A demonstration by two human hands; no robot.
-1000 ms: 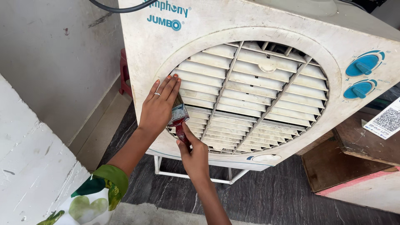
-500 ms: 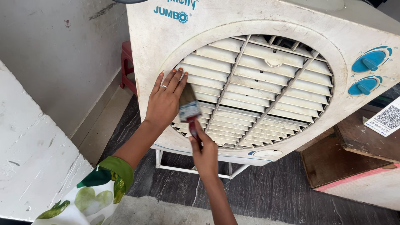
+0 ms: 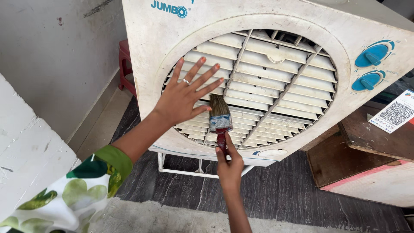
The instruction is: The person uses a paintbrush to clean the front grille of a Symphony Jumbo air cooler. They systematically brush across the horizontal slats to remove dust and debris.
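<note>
**A:** Where is the paintbrush (image 3: pixel 220 116) just now?

**B:** Up against the round louvred grille (image 3: pixel 258 86) of the air cooler (image 3: pixel 276 26), in its lower left part, bristles pointing up and lying on the slats. The right hand (image 3: pixel 229 166) grips its dark red handle from below, fingers closed round the end of it.

**A:** And the left hand (image 3: pixel 184 96)?

**B:** Flat on the grille just left of the brush, fingers spread wide, holding nothing. There is a ring on one finger, and a green leaf-print sleeve (image 3: pixel 82 190) at the forearm.

**A:** What could go wrong from here, as you judge it?

**B:** The slats look thin and yellowed, so a hard push with the brush's metal band could bend or crack one. The spread palm also leans on the same slats, and too much weight there might flex them. The cooler stands on a light white frame (image 3: pixel 189 172) over the dark stone floor (image 3: pixel 276 190), so a firm shove could rock it back. Loosened dust may also drift toward the face, being so close.

**A:** Anything nearby?

**B:** Two blue knobs (image 3: pixel 368 67) at the cooler's upper right, a wooden box (image 3: pixel 358 155) to the right, a red stool (image 3: pixel 125 64) behind at the left, and a white wall (image 3: pixel 56 64).
</note>
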